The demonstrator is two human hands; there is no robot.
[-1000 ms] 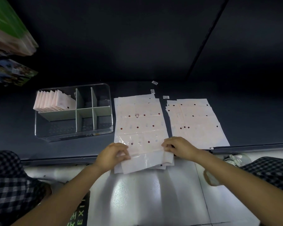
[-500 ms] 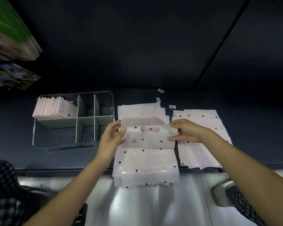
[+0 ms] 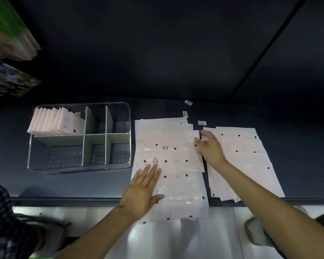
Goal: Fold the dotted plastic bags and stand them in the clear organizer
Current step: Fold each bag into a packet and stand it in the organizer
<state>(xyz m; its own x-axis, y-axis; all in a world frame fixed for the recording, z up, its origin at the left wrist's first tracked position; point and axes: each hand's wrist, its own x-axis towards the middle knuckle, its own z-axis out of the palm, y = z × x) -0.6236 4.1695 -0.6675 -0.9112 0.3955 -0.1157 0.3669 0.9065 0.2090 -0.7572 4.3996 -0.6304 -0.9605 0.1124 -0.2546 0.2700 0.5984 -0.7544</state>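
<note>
clear organizer (image 3: 79, 163): folded bags (image 3: 54, 122) being kept upright in back-left compartment | left hand (image 3: 140, 191): fingers spread, being pressed flat on half-folded dotted bag (image 3: 168, 154) atop middle stack | right hand (image 3: 210, 148): bag's right edge being touched, grip cannot be told | second stack (image 3: 251, 161) being partly covered by right forearm

Dim wide-angle view, floor glare, blurred corners

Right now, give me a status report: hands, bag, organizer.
Left hand flat on the folded dotted plastic bag; right hand at its right edge. Clear plastic organizer holds folded bags in back-left compartment. Nothing in the way.
</note>
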